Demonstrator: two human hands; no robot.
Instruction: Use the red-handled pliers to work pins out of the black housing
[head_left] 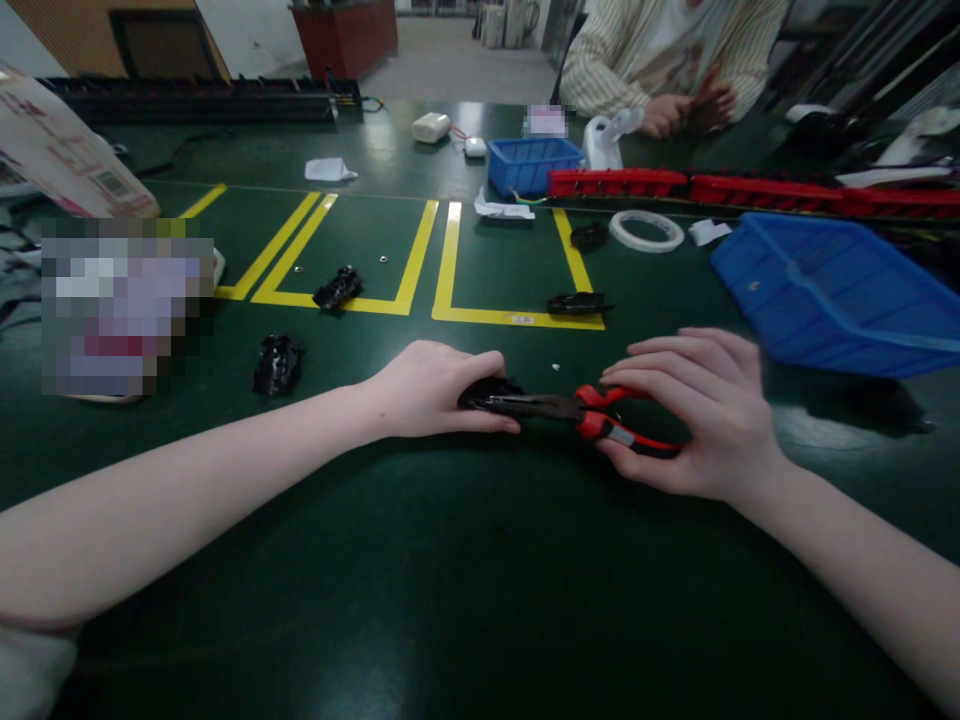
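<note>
My left hand [442, 390] is closed around a small black plastic part [484, 393], which its fingers partly cover. In my right hand [705, 420] is a pair of long-nose pliers [592, 412] with red handles, its dark jaws pointing left and reaching the black part. Whether the jaws grip the part I cannot tell. Left of my left hand lies a similar black part [277, 364], and another black part [339, 289] rests on the yellow tape outline beyond it. A flat black piece [581, 304] lies on the tape ahead of my right hand.
A large blue bin [832, 290] stands at right, with a white tape roll [646, 231] beside it. Behind are a small blue basket [532, 165] and a long red strip [750, 190]. A person [675, 60] sits opposite, hands together. A pixelated object [127, 310] is at left.
</note>
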